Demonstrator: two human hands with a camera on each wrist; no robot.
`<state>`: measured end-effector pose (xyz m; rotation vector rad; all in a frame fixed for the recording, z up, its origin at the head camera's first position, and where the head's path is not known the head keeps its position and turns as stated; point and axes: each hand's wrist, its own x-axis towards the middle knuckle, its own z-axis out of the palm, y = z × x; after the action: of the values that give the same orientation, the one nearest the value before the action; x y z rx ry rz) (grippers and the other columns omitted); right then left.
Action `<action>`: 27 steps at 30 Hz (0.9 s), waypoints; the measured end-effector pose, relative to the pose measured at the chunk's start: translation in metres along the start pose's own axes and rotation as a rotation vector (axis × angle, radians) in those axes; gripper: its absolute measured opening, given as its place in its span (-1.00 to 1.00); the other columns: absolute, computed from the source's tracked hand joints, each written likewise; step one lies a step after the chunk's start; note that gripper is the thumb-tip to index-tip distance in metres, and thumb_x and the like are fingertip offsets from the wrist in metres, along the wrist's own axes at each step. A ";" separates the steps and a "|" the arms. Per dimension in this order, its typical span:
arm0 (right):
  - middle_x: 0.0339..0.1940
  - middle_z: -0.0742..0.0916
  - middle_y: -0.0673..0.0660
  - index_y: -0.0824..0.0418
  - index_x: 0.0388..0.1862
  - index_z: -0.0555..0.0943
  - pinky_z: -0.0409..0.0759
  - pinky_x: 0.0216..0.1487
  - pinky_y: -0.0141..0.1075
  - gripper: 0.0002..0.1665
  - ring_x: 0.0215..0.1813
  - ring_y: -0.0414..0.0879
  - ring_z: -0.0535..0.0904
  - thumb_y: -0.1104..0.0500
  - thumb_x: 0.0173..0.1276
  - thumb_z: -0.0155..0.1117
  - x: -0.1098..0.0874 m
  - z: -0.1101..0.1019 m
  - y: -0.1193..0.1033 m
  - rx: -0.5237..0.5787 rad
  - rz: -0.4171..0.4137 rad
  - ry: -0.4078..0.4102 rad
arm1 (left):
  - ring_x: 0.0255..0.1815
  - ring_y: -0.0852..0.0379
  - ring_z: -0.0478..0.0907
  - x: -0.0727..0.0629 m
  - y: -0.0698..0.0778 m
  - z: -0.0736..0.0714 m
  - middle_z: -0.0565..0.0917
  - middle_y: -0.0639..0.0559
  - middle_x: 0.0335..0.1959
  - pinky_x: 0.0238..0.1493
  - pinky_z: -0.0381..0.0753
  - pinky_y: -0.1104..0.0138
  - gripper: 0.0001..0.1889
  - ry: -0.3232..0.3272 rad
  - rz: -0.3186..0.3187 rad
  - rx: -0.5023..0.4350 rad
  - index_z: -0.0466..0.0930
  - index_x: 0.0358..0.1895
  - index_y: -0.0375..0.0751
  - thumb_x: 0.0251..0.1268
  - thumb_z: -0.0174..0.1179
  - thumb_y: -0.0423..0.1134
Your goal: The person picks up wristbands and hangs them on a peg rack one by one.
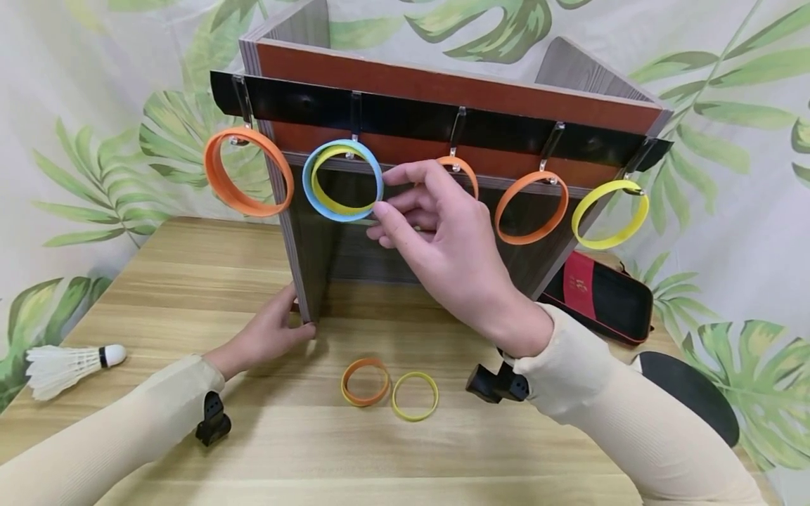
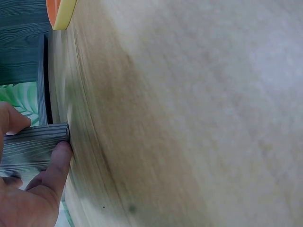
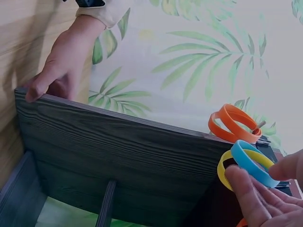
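Note:
My right hand [image 1: 449,246] pinches the right edge of a blue wristband [image 1: 306,179] between thumb and index finger. This band hangs from the second hook with a yellow wristband [image 1: 344,210] partly inside its ring. Orange wristbands hang from the first, third and fourth hooks, the third partly hidden behind my fingers. Another yellow wristband [image 1: 601,245] is on the fifth hook. The hooks are fixed along a black strip [image 1: 405,121] on a wooden shelf [image 1: 443,70]. Low on the left, my left hand [image 1: 268,330] grips the side panel's bottom corner, its thumb on the front edge.
On the table [image 1: 316,457] lie an orange-and-yellow pair of wristbands [image 1: 365,403] and a single yellow band [image 1: 414,419]. A shuttlecock [image 1: 69,365] is at the left. At the right are a black-and-red case [image 1: 614,302] and a dark rounded object [image 1: 690,397].

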<state>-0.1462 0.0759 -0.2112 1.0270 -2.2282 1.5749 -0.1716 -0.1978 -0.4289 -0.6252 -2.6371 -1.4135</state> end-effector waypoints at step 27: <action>-0.18 0.81 0.04 0.18 -0.03 0.69 0.72 -0.03 -0.35 -0.87 -0.12 -0.29 0.69 0.20 0.53 0.31 -0.060 -0.010 0.075 -0.264 0.071 -0.623 | 0.24 -0.16 0.51 -0.002 0.005 0.001 0.42 -0.42 0.50 0.14 0.49 0.44 -0.13 0.013 0.007 -0.014 0.15 0.60 -0.42 0.18 0.28 -0.63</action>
<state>-0.1529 0.1231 -0.2951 1.5201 -2.7928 1.0218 -0.1680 -0.1953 -0.4255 -0.6239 -2.6145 -1.4303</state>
